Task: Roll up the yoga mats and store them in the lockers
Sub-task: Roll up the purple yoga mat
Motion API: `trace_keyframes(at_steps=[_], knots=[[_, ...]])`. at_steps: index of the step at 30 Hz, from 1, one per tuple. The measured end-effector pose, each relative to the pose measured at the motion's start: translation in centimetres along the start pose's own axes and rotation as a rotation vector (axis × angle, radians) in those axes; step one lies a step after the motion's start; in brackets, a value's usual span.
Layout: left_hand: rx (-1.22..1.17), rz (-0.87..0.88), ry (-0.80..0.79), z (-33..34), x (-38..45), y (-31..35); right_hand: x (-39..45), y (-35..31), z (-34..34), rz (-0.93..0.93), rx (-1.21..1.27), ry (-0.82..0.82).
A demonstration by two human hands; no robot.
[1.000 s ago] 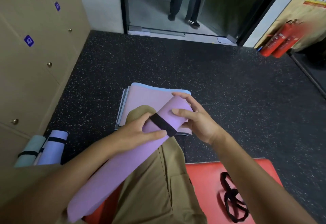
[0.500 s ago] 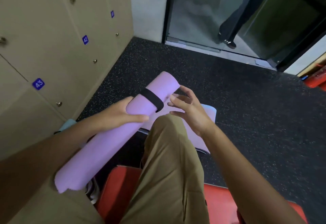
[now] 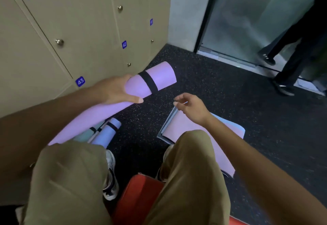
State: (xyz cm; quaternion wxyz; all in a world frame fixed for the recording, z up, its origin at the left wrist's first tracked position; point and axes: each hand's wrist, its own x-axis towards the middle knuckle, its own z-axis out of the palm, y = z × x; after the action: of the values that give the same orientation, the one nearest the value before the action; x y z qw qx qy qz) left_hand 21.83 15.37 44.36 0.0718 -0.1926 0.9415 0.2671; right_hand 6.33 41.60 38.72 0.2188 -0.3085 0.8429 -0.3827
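My left hand [image 3: 115, 91] grips a rolled purple yoga mat [image 3: 159, 77] near its far end, just behind a black strap [image 3: 148, 83] that wraps it. The roll points up and right toward the beige lockers [image 3: 79, 30], whose doors are closed. My right hand [image 3: 192, 108] hovers free with loosely curled fingers, apart from the roll, above a stack of flat mats [image 3: 178, 127] on the floor. Two rolled and strapped mats, one lilac [image 3: 106, 133] and one pale green [image 3: 83, 136], lie on the floor under the purple roll.
I sit on a red bench [image 3: 139, 196] with both knees in front. The floor [image 3: 247, 118] is dark speckled rubber. A glass door [image 3: 247, 17] stands at the back right, with another person's legs [image 3: 290, 56] in it.
My left hand has swung the purple roll left toward the lockers. My right hand has come off its end and now hangs free over the flat mats. The view has turned left.
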Motion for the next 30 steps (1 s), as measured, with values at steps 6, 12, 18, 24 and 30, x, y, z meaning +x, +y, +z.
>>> trace_keyframes(at_steps=[6, 12, 18, 24, 30], knots=[[0.163, -0.084, -0.044, 0.7, 0.9, -6.3, 5.0, 1.3, 2.8, -0.015, -0.285, -0.169], [0.121, -0.258, -0.099, 3.1, 3.2, -13.8, 9.5, 3.3, 5.9, 0.013, -0.371, -0.290], [0.024, -0.412, -0.159, 6.3, 6.0, -20.4, 14.1, 6.8, 9.8, 0.100, -0.407, -0.362], [0.067, -0.498, -0.199, 10.6, 8.6, -27.8, 19.0, 11.5, 13.9, 0.140, -0.454, -0.431], [0.058, -0.503, -0.236, 15.8, 11.6, -35.1, 22.2, 17.8, 17.8, 0.203, -0.546, -0.533]])
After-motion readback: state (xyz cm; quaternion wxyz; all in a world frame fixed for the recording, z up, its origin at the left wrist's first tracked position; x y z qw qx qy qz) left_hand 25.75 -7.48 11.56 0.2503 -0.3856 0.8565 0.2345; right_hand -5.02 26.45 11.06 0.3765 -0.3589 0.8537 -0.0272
